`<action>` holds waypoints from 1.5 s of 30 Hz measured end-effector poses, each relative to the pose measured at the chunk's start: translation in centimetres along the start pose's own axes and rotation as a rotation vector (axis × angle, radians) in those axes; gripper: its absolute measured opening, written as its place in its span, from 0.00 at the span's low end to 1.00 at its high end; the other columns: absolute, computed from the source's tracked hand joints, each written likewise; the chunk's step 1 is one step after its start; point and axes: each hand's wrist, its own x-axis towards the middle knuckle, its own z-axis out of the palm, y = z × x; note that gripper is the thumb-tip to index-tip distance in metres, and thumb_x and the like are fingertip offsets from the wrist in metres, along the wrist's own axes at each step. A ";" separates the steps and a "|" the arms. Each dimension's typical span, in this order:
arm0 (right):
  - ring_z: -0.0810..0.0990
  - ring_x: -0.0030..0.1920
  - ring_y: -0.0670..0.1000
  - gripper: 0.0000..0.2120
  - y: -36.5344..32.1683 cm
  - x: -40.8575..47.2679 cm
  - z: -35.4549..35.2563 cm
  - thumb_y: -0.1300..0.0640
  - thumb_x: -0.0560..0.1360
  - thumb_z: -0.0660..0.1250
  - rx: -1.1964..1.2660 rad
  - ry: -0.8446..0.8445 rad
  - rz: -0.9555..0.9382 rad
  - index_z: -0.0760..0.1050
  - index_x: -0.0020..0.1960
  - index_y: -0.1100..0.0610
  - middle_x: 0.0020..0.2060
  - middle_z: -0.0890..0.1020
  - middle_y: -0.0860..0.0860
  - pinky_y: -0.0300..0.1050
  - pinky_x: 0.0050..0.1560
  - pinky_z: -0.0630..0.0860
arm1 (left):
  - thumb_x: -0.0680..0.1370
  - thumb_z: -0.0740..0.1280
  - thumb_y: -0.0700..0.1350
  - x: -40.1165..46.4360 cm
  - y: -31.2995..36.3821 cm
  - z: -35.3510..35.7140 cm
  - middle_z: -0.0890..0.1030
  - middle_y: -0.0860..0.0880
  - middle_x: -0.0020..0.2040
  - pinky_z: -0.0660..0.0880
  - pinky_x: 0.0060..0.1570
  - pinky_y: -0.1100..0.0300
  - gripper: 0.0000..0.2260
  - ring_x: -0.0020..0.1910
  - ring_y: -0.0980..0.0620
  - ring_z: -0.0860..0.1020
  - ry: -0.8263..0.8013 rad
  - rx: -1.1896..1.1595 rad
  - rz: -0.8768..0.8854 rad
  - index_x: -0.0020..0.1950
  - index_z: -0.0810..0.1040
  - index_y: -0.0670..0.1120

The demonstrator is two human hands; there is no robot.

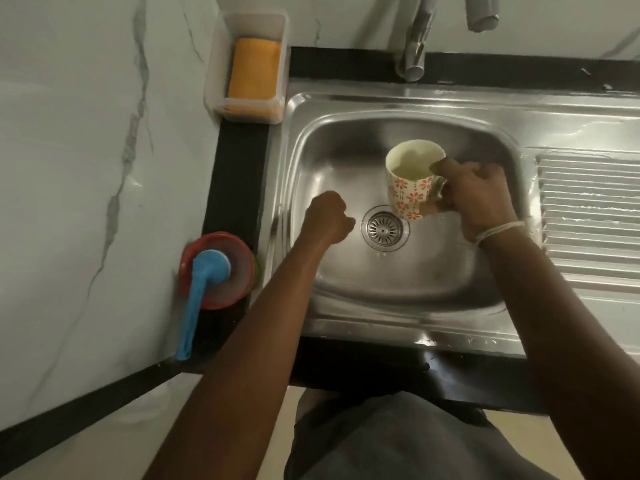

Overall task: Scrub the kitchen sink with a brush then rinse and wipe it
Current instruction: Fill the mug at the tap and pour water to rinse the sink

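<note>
Head view, looking straight down: the steel sink [346,271] sits in a black counter, its basin bare but for the round drain strainer [383,229] at the middle, so there's open room across the floor of the bowl. A ribbed drainboard [588,209] runs off to the right, and the tap [415,46] rises from the back rim. The steel looks shiny, with a few droplets along the near rim.

The right hand [478,199] is wrapped around the handle of a floral mug [412,185], fingers closed firm, holding it tilted above the basin just right of the drain. The left hand [329,216] is curled into a loose fist over the basin's left half, and I can't tell whether it holds anything.

The brush [197,292], blue, rests on a red round holder [221,271] on the counter left of the sink, well apart from both hands. An orange sponge [254,69] lies in a white tray [214,77] at the back-left corner.
</note>
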 end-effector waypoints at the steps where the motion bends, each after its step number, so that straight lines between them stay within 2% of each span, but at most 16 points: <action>1: 0.81 0.27 0.50 0.14 -0.2 -0.5 0.5 0.62 0.75 0.69 0.052 -0.030 -0.019 0.72 0.33 0.65 0.21 0.75 0.48 0.60 0.43 0.82 | 0.74 0.72 0.48 -0.5 -0.3 0.4 0.79 0.45 0.60 0.73 0.61 0.56 0.17 0.60 0.47 0.76 0.002 0.006 -0.001 0.60 0.79 0.41; 6: 0.76 0.23 0.53 0.09 -1.8 -2.9 4.3 0.65 0.76 0.66 0.264 -0.204 -0.009 0.75 0.47 0.74 0.19 0.71 0.53 0.64 0.46 0.81 | 0.73 0.71 0.51 -3.4 -1.6 1.7 0.80 0.46 0.61 0.70 0.57 0.60 0.19 0.61 0.47 0.76 0.023 -0.100 -0.081 0.60 0.79 0.42; 8: 0.77 0.23 0.52 0.10 -2.0 -4.1 6.4 0.64 0.77 0.66 0.275 -0.296 0.014 0.75 0.47 0.74 0.19 0.72 0.54 0.64 0.49 0.81 | 0.73 0.71 0.52 -4.8 -1.9 1.6 0.81 0.46 0.58 0.72 0.55 0.59 0.18 0.58 0.48 0.78 0.101 -0.149 -0.107 0.58 0.80 0.42; 10: 0.80 0.26 0.52 0.10 -2.1 -5.0 8.6 0.63 0.77 0.66 0.293 -0.335 0.037 0.77 0.46 0.72 0.22 0.74 0.54 0.64 0.52 0.81 | 0.75 0.69 0.50 -5.7 -1.8 1.0 0.84 0.45 0.50 0.74 0.47 0.59 0.13 0.50 0.46 0.81 0.280 -0.216 -0.098 0.52 0.81 0.42; 12: 0.83 0.30 0.54 0.11 -2.5 -6.1 11.0 0.61 0.78 0.66 0.329 -0.369 0.060 0.78 0.51 0.70 0.26 0.77 0.56 0.63 0.52 0.82 | 0.75 0.67 0.46 -7.2 -2.4 -0.8 0.84 0.45 0.43 0.77 0.41 0.56 0.07 0.43 0.46 0.82 0.540 -0.441 -0.151 0.47 0.81 0.43; 15: 0.85 0.32 0.56 0.09 -3.2 -7.3 14.0 0.59 0.79 0.66 0.391 -0.372 0.054 0.79 0.44 0.65 0.31 0.79 0.59 0.61 0.51 0.82 | 0.77 0.64 0.44 -9.2 -2.5 -4.1 0.82 0.50 0.48 0.81 0.48 0.51 0.09 0.47 0.52 0.82 0.809 -0.938 -0.254 0.57 0.77 0.47; 17: 0.86 0.35 0.57 0.12 -3.1 -7.8 16.2 0.57 0.79 0.67 0.368 -0.383 0.013 0.80 0.40 0.62 0.32 0.83 0.60 0.58 0.52 0.82 | 0.80 0.62 0.47 -9.9 -2.6 -6.3 0.82 0.52 0.49 0.81 0.50 0.50 0.10 0.48 0.54 0.82 0.896 -0.960 -0.249 0.59 0.76 0.48; 21: 0.86 0.46 0.61 0.18 -1.3 -8.2 19.4 0.52 0.81 0.63 0.317 -0.438 -0.051 0.83 0.46 0.65 0.42 0.86 0.62 0.59 0.54 0.82 | 0.78 0.58 0.63 -10.0 -3.7 -10.2 0.84 0.52 0.41 0.80 0.48 0.46 0.20 0.43 0.53 0.82 0.854 -0.834 -0.181 0.46 0.82 0.51; 23: 0.85 0.49 0.60 0.19 -0.4 -8.2 20.4 0.54 0.83 0.61 0.335 -0.508 -0.052 0.81 0.51 0.69 0.46 0.85 0.63 0.58 0.55 0.81 | 0.73 0.64 0.65 -9.7 -4.8 -11.7 0.84 0.53 0.39 0.81 0.45 0.47 0.20 0.41 0.54 0.83 0.827 -0.735 -0.219 0.44 0.83 0.50; 26: 0.84 0.50 0.65 0.16 1.0 -8.0 21.7 0.60 0.81 0.61 0.263 -0.587 -0.085 0.78 0.48 0.75 0.46 0.84 0.68 0.62 0.57 0.80 | 0.61 0.71 0.67 -9.4 -5.4 -13.3 0.84 0.52 0.38 0.82 0.39 0.51 0.26 0.37 0.54 0.83 0.735 -0.590 -0.281 0.47 0.82 0.48; 28: 0.84 0.48 0.64 0.15 1.7 -7.8 22.5 0.61 0.80 0.61 0.145 -0.602 -0.145 0.78 0.43 0.71 0.42 0.83 0.67 0.60 0.57 0.80 | 0.56 0.74 0.68 -9.0 -5.2 -14.2 0.83 0.51 0.41 0.82 0.37 0.54 0.34 0.39 0.52 0.83 0.688 -0.472 -0.323 0.52 0.81 0.47; 31: 0.82 0.42 0.54 0.13 2.1 -7.8 23.2 0.64 0.80 0.60 0.070 -0.603 -0.204 0.80 0.44 0.69 0.40 0.83 0.63 0.50 0.47 0.80 | 0.54 0.78 0.65 -8.0 -4.8 -15.0 0.82 0.48 0.51 0.80 0.47 0.55 0.43 0.49 0.49 0.82 0.651 -0.326 -0.369 0.62 0.77 0.44; 33: 0.82 0.41 0.54 0.12 2.0 -7.7 23.5 0.68 0.79 0.59 0.042 -0.601 -0.232 0.80 0.46 0.71 0.40 0.84 0.65 0.49 0.45 0.80 | 0.56 0.80 0.62 -7.6 -4.4 -15.2 0.81 0.46 0.56 0.76 0.50 0.58 0.42 0.54 0.47 0.80 0.653 -0.268 -0.358 0.63 0.75 0.42; 38: 0.80 0.34 0.44 0.15 1.9 -7.0 24.1 0.72 0.76 0.57 0.018 -0.568 -0.250 0.81 0.41 0.66 0.29 0.82 0.46 0.37 0.38 0.77 | 0.62 0.79 0.58 -6.8 -4.2 -15.0 0.80 0.46 0.56 0.73 0.48 0.58 0.34 0.55 0.46 0.79 0.684 -0.240 -0.323 0.60 0.75 0.41; 43: 0.80 0.39 0.52 0.13 2.5 -6.5 25.0 0.68 0.76 0.58 0.006 -0.573 -0.246 0.80 0.42 0.69 0.34 0.83 0.59 0.51 0.44 0.79 | 0.62 0.79 0.58 -6.6 -4.7 -15.0 0.80 0.46 0.54 0.71 0.44 0.60 0.32 0.52 0.47 0.79 0.717 -0.183 -0.299 0.58 0.76 0.41; 45: 0.80 0.38 0.51 0.13 2.8 -6.5 25.2 0.67 0.76 0.58 -0.010 -0.571 -0.236 0.81 0.40 0.65 0.33 0.82 0.55 0.51 0.43 0.79 | 0.63 0.79 0.57 -6.5 -4.9 -14.9 0.80 0.46 0.54 0.71 0.45 0.60 0.31 0.53 0.47 0.79 0.711 -0.168 -0.300 0.58 0.76 0.42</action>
